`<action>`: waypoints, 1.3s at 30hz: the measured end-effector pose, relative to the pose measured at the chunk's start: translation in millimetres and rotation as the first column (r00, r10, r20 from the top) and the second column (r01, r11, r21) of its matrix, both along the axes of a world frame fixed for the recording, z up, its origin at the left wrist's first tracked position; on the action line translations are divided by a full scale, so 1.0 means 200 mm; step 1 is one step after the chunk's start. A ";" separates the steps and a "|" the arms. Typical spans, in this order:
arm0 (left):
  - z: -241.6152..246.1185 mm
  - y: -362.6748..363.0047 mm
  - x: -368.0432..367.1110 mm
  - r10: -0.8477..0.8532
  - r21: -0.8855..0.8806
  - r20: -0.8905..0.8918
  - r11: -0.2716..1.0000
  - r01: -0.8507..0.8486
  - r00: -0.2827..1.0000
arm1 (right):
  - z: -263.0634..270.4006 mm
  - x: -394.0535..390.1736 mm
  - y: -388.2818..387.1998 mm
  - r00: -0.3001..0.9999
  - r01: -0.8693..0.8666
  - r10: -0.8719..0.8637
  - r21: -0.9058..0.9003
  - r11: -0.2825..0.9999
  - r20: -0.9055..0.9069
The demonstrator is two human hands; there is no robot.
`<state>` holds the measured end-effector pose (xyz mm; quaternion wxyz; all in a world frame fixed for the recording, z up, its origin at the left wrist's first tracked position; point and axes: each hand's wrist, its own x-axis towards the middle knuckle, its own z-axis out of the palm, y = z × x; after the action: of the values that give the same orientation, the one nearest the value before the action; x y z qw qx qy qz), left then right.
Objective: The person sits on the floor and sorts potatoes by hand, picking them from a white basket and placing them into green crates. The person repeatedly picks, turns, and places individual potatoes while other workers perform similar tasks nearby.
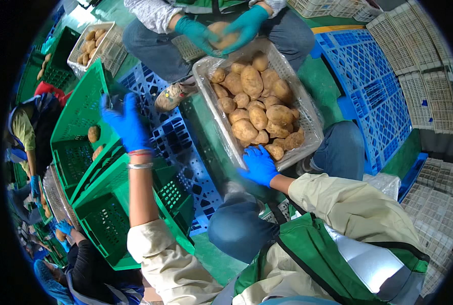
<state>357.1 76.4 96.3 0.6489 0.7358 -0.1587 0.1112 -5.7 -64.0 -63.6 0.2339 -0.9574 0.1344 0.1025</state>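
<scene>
My left hand point(125, 124), in a blue glove, is blurred and raised over the near right side of a green plastic crate point(81, 91). Its fingers are spread, and I see nothing held in them. Inside that crate are a potato point(93, 134) and another potato point(97, 152). My right hand point(260, 166), also blue-gloved, lies palm down at the near end of a white plastic crate point(215, 114) lined with clear film. Its fingertips touch the heap of potatoes point(257, 117); whatever is under the palm is hidden.
Opposite me, a co-worker's teal-gloved hands point(245, 28) hold a potato point(222, 35) above the white crate. A second green crate point(104, 225) stands beside my left forearm. Blue pallets point(367, 99) and stacked white crates point(405, 42) are at right. Other people work at far left.
</scene>
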 end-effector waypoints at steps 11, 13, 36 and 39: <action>-0.03 -0.27 -1.22 -0.384 -0.275 -0.542 0.921 0.275 0.747 | -0.03 -0.09 0.00 0.998 -0.032 0.037 -0.088 0.996 0.056; 0.02 -0.21 -1.40 -0.300 -0.228 -0.514 0.951 0.209 0.804 | -0.03 -0.11 -0.01 0.977 0.035 -0.021 -0.065 0.997 0.213; 0.08 -0.46 -2.23 -0.381 -0.620 -0.636 0.770 -0.151 0.671 | -0.09 -0.68 -0.41 0.610 0.492 -0.702 0.518 0.699 0.368; -0.11 -0.52 -2.24 -0.414 -0.660 -0.634 0.730 -0.177 0.653 | -0.11 -0.62 -0.42 0.593 0.495 -0.726 0.553 0.670 0.348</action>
<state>-91.3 -28.4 73.7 0.8797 0.4147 0.1217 -0.1981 -129.7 -148.7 -84.6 0.4728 -0.7660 0.3658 -0.2365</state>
